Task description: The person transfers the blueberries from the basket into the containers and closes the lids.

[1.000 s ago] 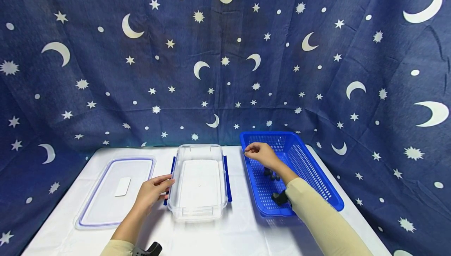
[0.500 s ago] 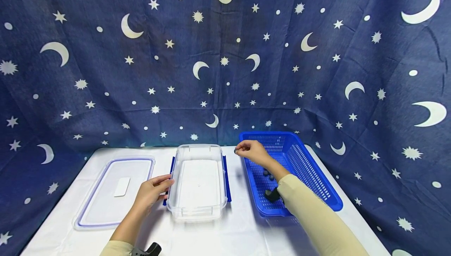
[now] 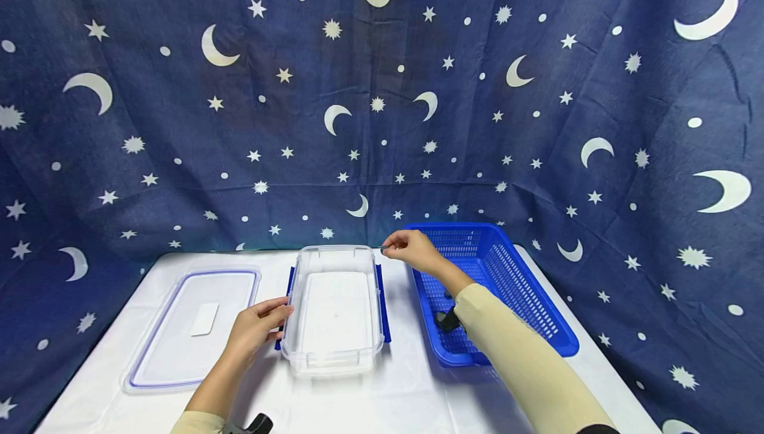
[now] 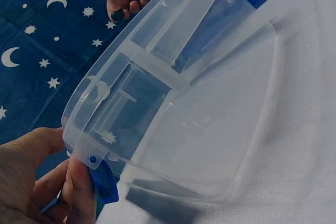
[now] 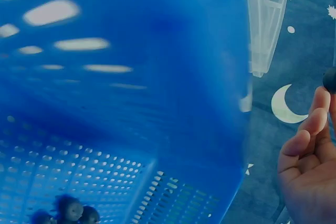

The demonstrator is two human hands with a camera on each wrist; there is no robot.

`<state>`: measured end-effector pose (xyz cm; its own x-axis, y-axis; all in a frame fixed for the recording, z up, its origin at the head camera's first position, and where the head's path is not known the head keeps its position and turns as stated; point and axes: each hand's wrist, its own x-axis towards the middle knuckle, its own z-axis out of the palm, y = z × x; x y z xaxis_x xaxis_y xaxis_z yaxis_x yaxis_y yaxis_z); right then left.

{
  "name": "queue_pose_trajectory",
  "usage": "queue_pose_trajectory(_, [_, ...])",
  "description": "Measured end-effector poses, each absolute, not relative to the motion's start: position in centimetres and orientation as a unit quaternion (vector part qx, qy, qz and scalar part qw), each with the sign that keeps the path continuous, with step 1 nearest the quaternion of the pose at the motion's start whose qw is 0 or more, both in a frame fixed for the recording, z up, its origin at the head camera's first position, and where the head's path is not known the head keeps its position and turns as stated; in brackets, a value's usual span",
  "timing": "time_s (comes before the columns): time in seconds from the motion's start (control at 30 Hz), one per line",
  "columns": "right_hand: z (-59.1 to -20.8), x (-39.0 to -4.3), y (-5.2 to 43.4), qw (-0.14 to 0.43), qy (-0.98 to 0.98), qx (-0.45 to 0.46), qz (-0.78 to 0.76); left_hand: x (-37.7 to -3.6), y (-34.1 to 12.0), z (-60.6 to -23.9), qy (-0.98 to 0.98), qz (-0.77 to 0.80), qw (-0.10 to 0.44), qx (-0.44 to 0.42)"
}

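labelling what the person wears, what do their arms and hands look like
The left hand and right hand are ungloved. The left sleeve and right sleeve are plain cream, ending short of the hands. A black device shows by the left sleeve's end, a matching one by the right's.

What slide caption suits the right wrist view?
Right hand pinching a dark round piece, similar pieces inside the blue basket.

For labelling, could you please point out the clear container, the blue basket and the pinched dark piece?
Clear container (image 3: 336,318), head view, inner floor.
Blue basket (image 3: 514,286), head view, right wall.
Dark piece (image 4: 117,15), left wrist view, exposed middle.
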<state>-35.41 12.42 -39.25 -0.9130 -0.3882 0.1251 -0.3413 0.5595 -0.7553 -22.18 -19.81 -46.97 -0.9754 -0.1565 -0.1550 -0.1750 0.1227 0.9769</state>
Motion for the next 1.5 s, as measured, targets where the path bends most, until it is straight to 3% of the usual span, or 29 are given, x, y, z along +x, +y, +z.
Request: queue_pose_trajectory(1.5, [-39.5, -36.3, 3.2, 0.039, 0.861, -0.191, -0.469, -22.0, -19.8, -46.9, 0.745, 0.657, 0.007, -0.115])
